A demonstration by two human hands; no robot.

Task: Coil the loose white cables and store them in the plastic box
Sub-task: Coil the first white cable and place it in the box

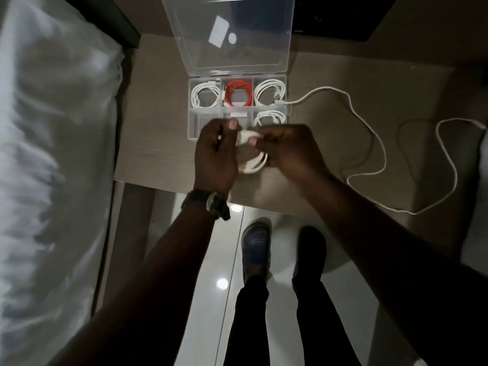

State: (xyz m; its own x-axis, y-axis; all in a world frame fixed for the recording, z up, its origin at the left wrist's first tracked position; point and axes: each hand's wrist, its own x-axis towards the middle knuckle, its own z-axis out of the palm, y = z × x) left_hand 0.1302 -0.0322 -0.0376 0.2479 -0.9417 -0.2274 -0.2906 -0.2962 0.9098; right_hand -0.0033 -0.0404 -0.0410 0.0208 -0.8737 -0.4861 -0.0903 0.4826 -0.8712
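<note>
A clear plastic box (192, 112) stands on the table with its lid (232, 35) tipped up. Coiled white cables (204, 95) fill three compartments and a red coiled cable (237, 93) lies in the top middle one. Just in front of the box, my left hand (215, 157) and my right hand (290, 151) both grip a small coiled white cable (253, 162); its loop hangs between them. A long loose white cable (380, 143) snakes over the table to the right, one plug end resting at the box's right edge.
A bed with white bedding (52, 154) runs along the left. The table's near edge (264, 202) is just under my wrists, with a glossy tiled floor and my feet below. A dark object (343, 17) lies behind the lid.
</note>
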